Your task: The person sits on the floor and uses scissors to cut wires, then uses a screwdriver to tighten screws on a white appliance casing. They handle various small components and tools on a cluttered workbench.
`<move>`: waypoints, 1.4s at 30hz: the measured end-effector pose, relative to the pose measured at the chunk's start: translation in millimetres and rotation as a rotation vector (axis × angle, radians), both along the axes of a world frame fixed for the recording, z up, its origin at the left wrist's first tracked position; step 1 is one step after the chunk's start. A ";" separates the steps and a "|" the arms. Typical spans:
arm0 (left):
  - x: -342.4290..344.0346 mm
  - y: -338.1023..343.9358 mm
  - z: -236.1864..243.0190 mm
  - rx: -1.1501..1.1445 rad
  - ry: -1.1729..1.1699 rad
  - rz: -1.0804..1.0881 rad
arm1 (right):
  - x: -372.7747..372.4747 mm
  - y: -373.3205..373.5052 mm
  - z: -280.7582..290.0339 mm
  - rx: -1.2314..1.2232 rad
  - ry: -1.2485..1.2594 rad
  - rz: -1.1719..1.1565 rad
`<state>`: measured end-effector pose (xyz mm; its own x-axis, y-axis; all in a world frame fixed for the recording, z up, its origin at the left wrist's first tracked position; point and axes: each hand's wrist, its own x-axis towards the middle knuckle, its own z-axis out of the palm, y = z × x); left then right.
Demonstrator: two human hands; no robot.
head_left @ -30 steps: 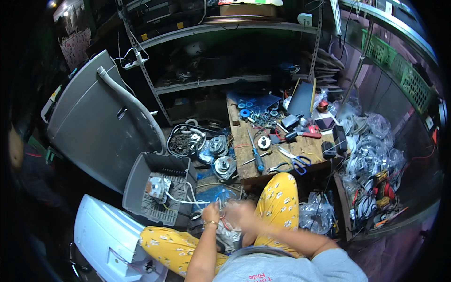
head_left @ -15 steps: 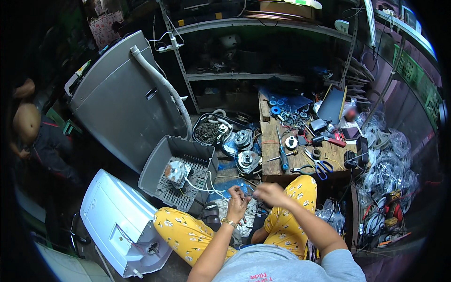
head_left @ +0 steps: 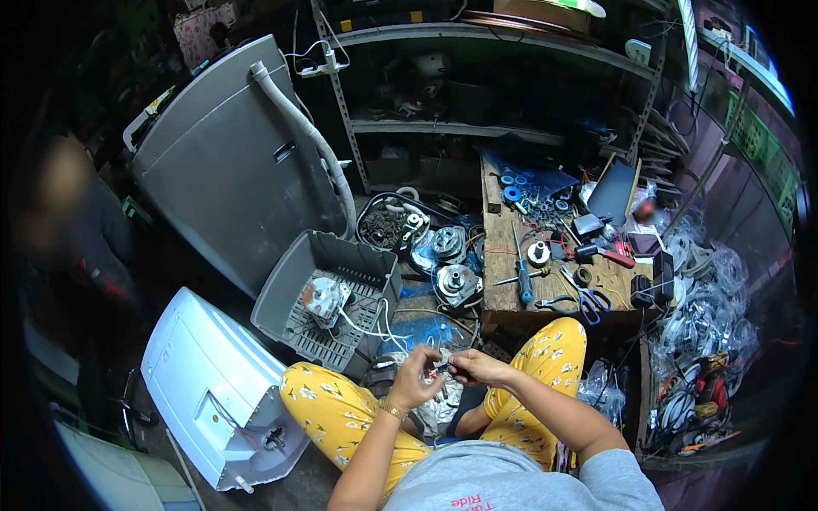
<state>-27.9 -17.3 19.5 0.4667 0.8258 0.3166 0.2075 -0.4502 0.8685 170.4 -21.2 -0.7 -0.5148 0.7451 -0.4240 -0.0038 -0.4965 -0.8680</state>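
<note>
Both hands meet low in front of me, between my knees. My left hand (head_left: 415, 379), with a gold-coloured watch on its wrist, has its fingers curled in a pinch. Opposite it, my right hand (head_left: 479, 368) pinches a small dark piece (head_left: 442, 369), too small to name. Thin leads seem to run between the fingers, but their ends are hidden. White wires (head_left: 366, 334) come toward the hands from an electric motor (head_left: 324, 300). That motor sits inside a grey plastic tub (head_left: 285, 285) with a slotted bottom. Crumpled pale cloth lies beneath the hands.
A wooden bench (head_left: 503, 294) at the right carries a screwdriver (head_left: 522, 272), pliers (head_left: 558, 304), blue-handled scissors (head_left: 592, 302) and small parts. More motors (head_left: 457, 284) sit beside the tub. A white appliance housing (head_left: 209, 383) stands left; a large grey panel (head_left: 239, 153) leans behind.
My hands have come together, the right one moving in and lower toward the left. The person at the far left has moved and is blurred. The view has shifted slightly.
</note>
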 end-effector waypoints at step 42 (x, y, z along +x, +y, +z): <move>-32.0 -40.9 -5.9 -0.139 0.134 -0.027 | -17.7 -53.2 14.4 1.038 -0.463 0.096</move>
